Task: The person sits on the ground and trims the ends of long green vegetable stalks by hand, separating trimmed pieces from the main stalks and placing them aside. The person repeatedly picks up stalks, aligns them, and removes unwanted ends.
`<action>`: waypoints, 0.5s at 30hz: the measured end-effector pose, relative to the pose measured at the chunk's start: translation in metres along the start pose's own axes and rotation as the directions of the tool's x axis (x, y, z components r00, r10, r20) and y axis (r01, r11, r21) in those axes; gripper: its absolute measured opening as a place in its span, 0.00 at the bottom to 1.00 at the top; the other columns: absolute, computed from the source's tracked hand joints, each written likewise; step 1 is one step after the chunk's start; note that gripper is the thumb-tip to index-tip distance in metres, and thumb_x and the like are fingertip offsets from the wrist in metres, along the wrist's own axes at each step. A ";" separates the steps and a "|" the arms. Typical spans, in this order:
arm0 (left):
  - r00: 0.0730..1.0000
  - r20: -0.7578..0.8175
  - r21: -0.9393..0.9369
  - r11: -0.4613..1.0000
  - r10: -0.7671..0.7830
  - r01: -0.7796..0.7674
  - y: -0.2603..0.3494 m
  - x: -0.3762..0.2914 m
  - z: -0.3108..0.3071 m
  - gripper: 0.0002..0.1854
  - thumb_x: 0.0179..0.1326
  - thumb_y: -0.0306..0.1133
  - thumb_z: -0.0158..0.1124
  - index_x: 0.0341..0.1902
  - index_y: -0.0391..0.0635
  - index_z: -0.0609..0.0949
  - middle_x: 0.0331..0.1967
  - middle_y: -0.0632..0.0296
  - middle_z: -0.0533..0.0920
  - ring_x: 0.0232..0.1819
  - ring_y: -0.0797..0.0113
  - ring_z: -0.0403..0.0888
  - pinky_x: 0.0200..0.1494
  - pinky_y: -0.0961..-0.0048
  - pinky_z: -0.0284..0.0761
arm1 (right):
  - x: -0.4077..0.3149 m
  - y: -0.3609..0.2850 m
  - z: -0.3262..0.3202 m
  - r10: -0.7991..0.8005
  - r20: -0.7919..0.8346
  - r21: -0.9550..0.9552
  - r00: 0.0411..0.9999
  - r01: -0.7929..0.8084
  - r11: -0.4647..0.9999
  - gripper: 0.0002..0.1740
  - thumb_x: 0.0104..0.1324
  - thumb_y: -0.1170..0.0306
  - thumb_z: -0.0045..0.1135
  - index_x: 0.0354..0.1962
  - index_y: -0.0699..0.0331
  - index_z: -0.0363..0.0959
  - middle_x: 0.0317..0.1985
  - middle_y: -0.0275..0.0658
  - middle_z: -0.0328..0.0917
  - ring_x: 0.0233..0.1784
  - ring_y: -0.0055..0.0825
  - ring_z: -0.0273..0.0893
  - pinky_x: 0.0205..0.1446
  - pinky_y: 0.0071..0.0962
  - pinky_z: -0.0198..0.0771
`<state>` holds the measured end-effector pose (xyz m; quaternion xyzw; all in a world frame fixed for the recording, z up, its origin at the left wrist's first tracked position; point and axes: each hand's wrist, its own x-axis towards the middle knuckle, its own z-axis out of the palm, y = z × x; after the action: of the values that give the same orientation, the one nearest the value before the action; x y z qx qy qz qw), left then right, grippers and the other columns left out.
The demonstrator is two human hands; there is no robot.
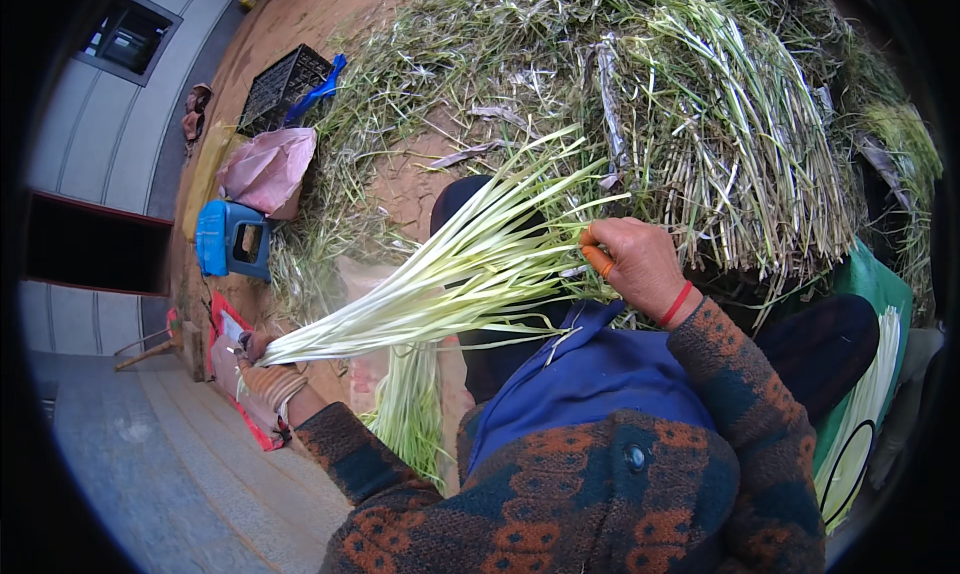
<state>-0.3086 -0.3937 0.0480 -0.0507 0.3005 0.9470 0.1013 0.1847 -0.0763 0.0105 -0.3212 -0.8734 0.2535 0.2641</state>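
Observation:
My left hand (262,368), wrapped at the wrist with tan bands, grips the white stem ends of a bundle of pale yellow-green blanched chives (435,274). The leaves fan out across my lap towards my right hand (634,266). That hand has orange covers on its fingers, which are curled at the leaf tips; whether they pinch a leaf is unclear. Below the bundle, more trimmed chives (409,416) lie on a pale sheet (454,394). A large heap of untrimmed chives (750,146) with brownish stems lies beyond my right hand.
Loose leaf litter (405,86) covers the earth floor. On the left are a blue plastic stool (251,236), a pink bag (274,165) and a black crate (289,86). Pale chives (862,424) rest on a green sheet (862,281) at my right. A concrete ledge (195,454) runs along the lower left.

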 end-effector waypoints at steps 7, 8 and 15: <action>0.984 0.130 -0.175 0.974 -0.119 0.140 0.003 0.015 -0.024 0.09 0.63 0.35 0.57 0.31 0.45 0.70 0.17 0.71 0.64 0.18 0.76 0.64 0.21 0.77 0.65 | -0.005 0.006 0.011 0.300 0.100 0.397 0.949 -0.314 0.862 0.02 0.65 0.71 0.59 0.32 0.59 0.75 0.26 0.32 0.78 0.25 0.29 0.78 0.26 0.29 0.72; 0.983 0.134 -0.191 0.970 -0.127 0.151 0.004 0.019 -0.027 0.09 0.63 0.35 0.57 0.32 0.44 0.70 0.17 0.71 0.64 0.18 0.76 0.64 0.21 0.77 0.65 | -0.003 0.007 0.014 0.397 0.176 0.606 0.901 -0.417 0.677 0.03 0.66 0.71 0.58 0.32 0.59 0.74 0.26 0.31 0.77 0.24 0.26 0.76 0.25 0.26 0.71; 0.989 0.114 -0.164 0.980 -0.094 0.112 0.009 0.018 -0.021 0.10 0.63 0.35 0.58 0.33 0.42 0.71 0.17 0.71 0.64 0.17 0.76 0.64 0.20 0.77 0.64 | -0.003 0.027 0.002 0.619 0.131 0.858 0.775 -0.402 0.321 0.03 0.70 0.73 0.56 0.35 0.60 0.75 0.27 0.27 0.74 0.23 0.15 0.72 0.27 0.19 0.68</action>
<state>-0.3270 -0.4107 0.0330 -0.0245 0.2097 0.9641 0.1612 0.1973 -0.0614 -0.0082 -0.4342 -0.4480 0.6794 0.3863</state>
